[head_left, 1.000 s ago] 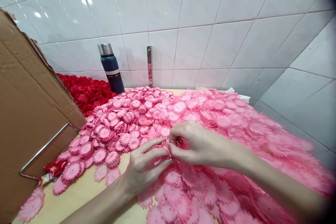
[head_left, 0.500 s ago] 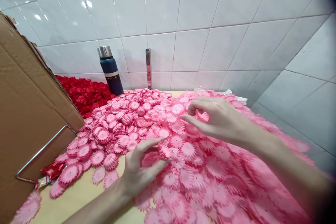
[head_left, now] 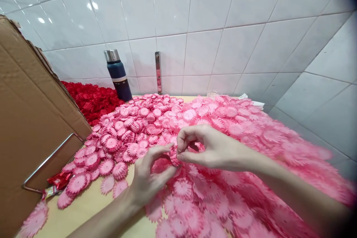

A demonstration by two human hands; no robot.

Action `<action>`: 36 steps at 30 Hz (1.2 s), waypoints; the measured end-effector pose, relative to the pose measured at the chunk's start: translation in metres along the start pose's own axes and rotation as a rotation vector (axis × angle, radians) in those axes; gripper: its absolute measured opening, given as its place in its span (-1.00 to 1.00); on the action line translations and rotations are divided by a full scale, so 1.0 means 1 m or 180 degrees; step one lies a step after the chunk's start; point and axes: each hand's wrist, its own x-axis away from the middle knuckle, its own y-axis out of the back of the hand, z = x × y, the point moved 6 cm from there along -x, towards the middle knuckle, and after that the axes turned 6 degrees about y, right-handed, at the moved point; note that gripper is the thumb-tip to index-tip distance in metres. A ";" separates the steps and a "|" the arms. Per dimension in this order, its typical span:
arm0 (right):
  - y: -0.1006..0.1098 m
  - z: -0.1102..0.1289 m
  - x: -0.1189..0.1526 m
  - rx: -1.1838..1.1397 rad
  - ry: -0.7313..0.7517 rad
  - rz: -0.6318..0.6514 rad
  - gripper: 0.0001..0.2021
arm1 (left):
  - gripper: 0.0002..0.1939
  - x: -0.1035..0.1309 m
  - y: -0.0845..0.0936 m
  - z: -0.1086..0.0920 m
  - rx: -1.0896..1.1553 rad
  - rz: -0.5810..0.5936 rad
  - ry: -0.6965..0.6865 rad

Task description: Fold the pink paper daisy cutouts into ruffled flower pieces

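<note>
A small pink scalloped fabric flower piece (head_left: pixel 174 156) is pinched between the thumb and fingertips of my left hand (head_left: pixel 149 174). My right hand (head_left: pixel 208 147) meets it from the right, thumb and forefinger closed together at the edge of that piece. Whatever sits between my right fingertips is hidden or too small to make out. Under and around both hands spreads a heap of loose pink flower pieces (head_left: pixel 182 189), flat round discs with notched rims. To the left lie thicker gathered pink pieces (head_left: pixel 111 143).
A cardboard box (head_left: pixel 33 119) stands at the left beside a bent metal wire (head_left: pixel 47 163) and a red wrapper (head_left: pixel 59 180). Red flower pieces (head_left: pixel 93 98) are piled behind it, near a blue bottle (head_left: pixel 119 78). A tiled wall (head_left: pixel 206 52) backs the tan tabletop (head_left: pixel 83 208).
My right hand has come down and left from above the heap to the flower piece at my left fingertips. The left hand has stayed nearly in place, still pinching it.
</note>
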 end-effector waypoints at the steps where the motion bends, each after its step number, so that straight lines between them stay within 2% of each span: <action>1: -0.001 0.000 0.000 -0.0022 -0.0027 0.0012 -0.96 | -0.48 0.000 0.000 0.000 -0.0016 0.0020 -0.0022; 10: -0.001 -0.001 -0.001 -0.0089 -0.0027 -0.0026 -0.89 | -0.55 -0.001 0.001 -0.007 -0.0222 0.0108 -0.0255; 16: 0.001 -0.003 0.001 0.0055 -0.0071 0.0065 -0.94 | -0.53 -0.002 -0.002 -0.004 -0.0127 0.0131 -0.0203; 23: -0.003 -0.004 -0.002 -0.0167 -0.0017 0.0061 -0.93 | -0.54 -0.003 -0.001 -0.009 -0.0204 0.0114 -0.0241; 31: 0.000 -0.002 -0.003 -0.0165 0.0032 -0.0016 -0.87 | -0.61 -0.005 0.000 -0.020 -0.0620 0.0157 -0.0609; 36: 0.008 -0.002 -0.003 0.0032 0.0121 -0.0110 -0.86 | -0.73 -0.005 0.002 -0.026 -0.0733 -0.0057 -0.0737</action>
